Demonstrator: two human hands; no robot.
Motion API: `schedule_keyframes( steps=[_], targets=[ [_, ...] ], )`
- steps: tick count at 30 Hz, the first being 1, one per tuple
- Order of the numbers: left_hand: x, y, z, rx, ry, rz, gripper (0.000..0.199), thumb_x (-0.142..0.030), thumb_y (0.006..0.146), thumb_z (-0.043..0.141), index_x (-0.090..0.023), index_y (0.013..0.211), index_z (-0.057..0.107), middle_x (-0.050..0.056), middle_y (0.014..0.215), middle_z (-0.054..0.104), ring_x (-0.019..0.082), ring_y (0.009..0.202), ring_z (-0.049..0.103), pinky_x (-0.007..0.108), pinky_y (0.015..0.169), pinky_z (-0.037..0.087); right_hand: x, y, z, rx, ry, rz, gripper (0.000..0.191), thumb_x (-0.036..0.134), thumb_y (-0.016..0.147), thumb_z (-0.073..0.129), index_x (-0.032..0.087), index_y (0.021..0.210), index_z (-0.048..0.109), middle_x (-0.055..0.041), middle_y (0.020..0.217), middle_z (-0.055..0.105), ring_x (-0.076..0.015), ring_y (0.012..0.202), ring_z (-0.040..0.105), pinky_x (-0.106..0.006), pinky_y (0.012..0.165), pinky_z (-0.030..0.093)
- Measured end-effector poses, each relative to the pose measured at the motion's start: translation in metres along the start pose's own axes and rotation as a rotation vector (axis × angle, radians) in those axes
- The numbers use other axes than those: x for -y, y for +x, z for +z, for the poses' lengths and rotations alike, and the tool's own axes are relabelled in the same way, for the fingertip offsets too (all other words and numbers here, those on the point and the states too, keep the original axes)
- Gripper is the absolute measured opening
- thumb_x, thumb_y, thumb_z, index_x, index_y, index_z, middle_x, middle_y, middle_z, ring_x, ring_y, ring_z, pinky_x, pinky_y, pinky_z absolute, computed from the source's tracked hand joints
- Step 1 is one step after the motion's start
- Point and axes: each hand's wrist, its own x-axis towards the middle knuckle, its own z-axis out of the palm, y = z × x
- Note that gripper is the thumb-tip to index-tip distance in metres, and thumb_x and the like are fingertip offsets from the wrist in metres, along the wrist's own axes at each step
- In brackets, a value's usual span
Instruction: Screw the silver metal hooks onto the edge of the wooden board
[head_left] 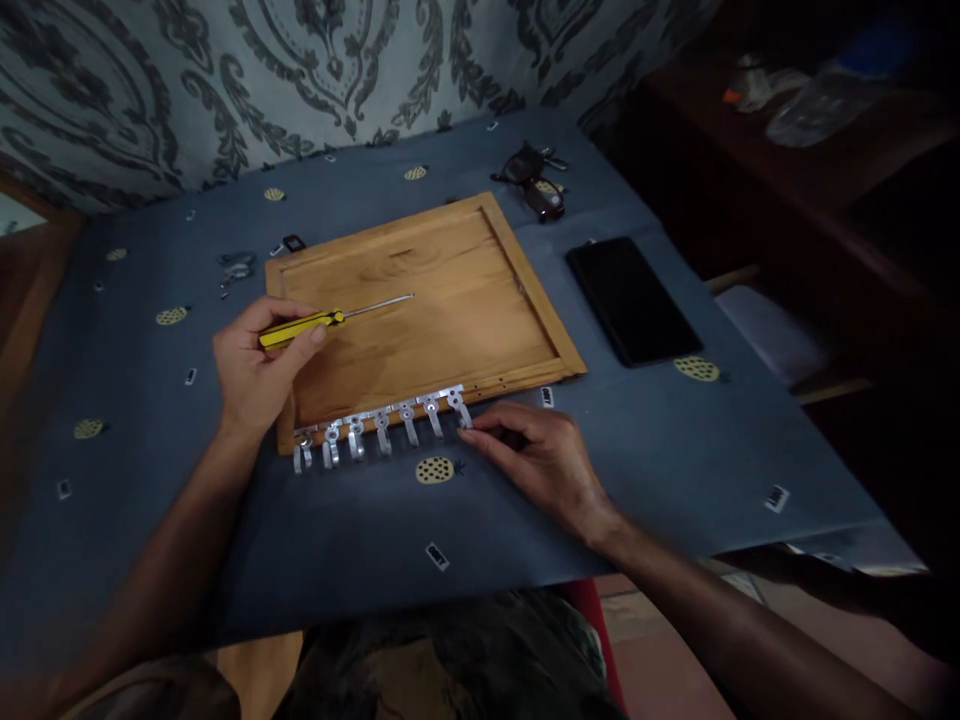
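My left hand (262,365) is closed round the yellow and black handle of a screwdriver (300,328). Its metal shaft points right, over a framed wooden board (420,320) lying flat on the table. Along the board's near edge runs a silver metal hook rail (381,425) with several curved hooks. My right hand (544,455) pinches the rightmost hook (459,408) between thumb and forefinger. A few small dark holes show in the frame edge to the right of the rail.
A black phone (634,300) lies right of the board, with dark sunglasses (532,182) behind it. Small metal pieces (237,270) sit at the board's left. The blue tablecloth (352,540) has a pineapple print. Patterned fabric (322,70) rises along the back edge.
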Motion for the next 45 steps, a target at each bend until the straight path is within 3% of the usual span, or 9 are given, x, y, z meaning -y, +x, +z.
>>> schedule_keyframes(
  steps=[6, 12, 21, 35, 45],
  targets=[
    [-0.004, -0.002, -0.001, 0.064, -0.004, -0.004, 0.017, -0.029, 0.072, 0.085, -0.021, 0.085, 0.078, -0.002, 0.075, 0.074, 0.008, 0.059, 0.058, 0.018, 0.053, 0.043, 0.0, 0.001, 0.0, 0.019, 0.005, 0.0, 0.02, 0.033, 0.094, 0.068, 0.024, 0.076, 0.072, 0.0005, 0.073, 0.075, -0.0145, 0.063, 0.068, -0.027, 0.064, 0.052],
    [-0.019, -0.004, -0.003, 0.1, -0.021, 0.089, 0.017, -0.026, 0.07, 0.086, -0.021, 0.084, 0.078, -0.002, 0.076, 0.073, 0.007, 0.06, 0.061, 0.017, 0.053, 0.043, 0.0, 0.0, -0.001, 0.004, 0.002, -0.024, 0.021, 0.032, 0.094, 0.069, 0.023, 0.075, 0.071, 0.0003, 0.072, 0.075, -0.0137, 0.061, 0.066, -0.025, 0.062, 0.05],
    [-0.037, -0.01, -0.001, 0.296, -0.016, 0.163, 0.019, -0.025, 0.072, 0.086, -0.022, 0.085, 0.074, -0.004, 0.075, 0.072, 0.008, 0.063, 0.063, 0.019, 0.055, 0.045, 0.003, 0.0, -0.001, 0.005, 0.012, 0.021, 0.021, 0.032, 0.094, 0.069, 0.024, 0.074, 0.07, 0.0014, 0.07, 0.074, -0.0137, 0.061, 0.067, -0.026, 0.062, 0.05],
    [-0.042, -0.011, 0.001, 0.227, -0.075, 0.119, 0.018, -0.022, 0.07, 0.085, -0.024, 0.084, 0.074, -0.005, 0.075, 0.07, 0.009, 0.064, 0.063, 0.02, 0.055, 0.046, 0.006, -0.001, -0.002, 0.005, 0.015, 0.056, 0.022, 0.034, 0.093, 0.07, 0.024, 0.074, 0.071, 0.0023, 0.068, 0.073, -0.0131, 0.059, 0.065, -0.027, 0.062, 0.052],
    [-0.045, -0.018, 0.001, 0.34, -0.071, 0.11, 0.014, -0.025, 0.078, 0.083, -0.024, 0.088, 0.073, -0.004, 0.08, 0.073, 0.01, 0.066, 0.065, 0.022, 0.056, 0.047, 0.006, 0.0, -0.002, 0.013, 0.023, 0.051, 0.024, 0.035, 0.093, 0.069, 0.024, 0.072, 0.07, 0.0017, 0.067, 0.072, -0.0135, 0.06, 0.065, -0.027, 0.062, 0.051]
  ],
)
